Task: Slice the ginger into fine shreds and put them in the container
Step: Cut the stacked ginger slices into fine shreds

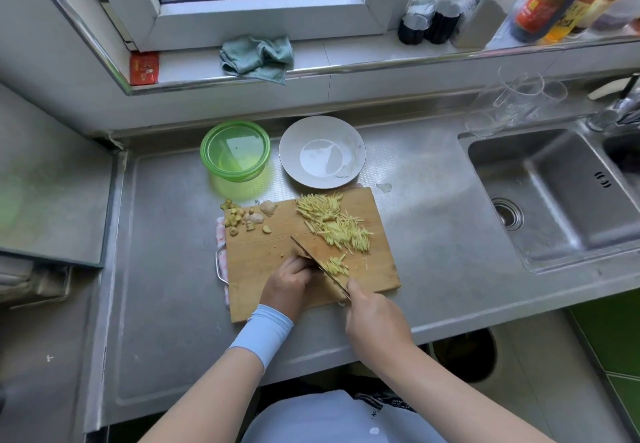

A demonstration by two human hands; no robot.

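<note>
A wooden cutting board (263, 255) lies on the steel counter. A pile of yellow ginger shreds (332, 223) covers its far right part, and a small fresh bunch of shreds (336, 266) lies beside the knife blade (311, 259). My right hand (374, 318) grips the knife handle at the board's near edge. My left hand (287, 283) sits with curled fingers against the blade's left side, holding down ginger that is mostly hidden under it. Ginger peel and end scraps (242, 217) lie at the board's far left corner. A green lidded container (236, 152) stands behind the board.
A grey plate (353, 152) sits right of the green container. A sink (554, 193) lies to the right, with clear glass cups (519, 96) behind it. A green cloth (258, 55) and sauce bottles (543, 3) are on the windowsill. A bin (467, 356) stands below the counter.
</note>
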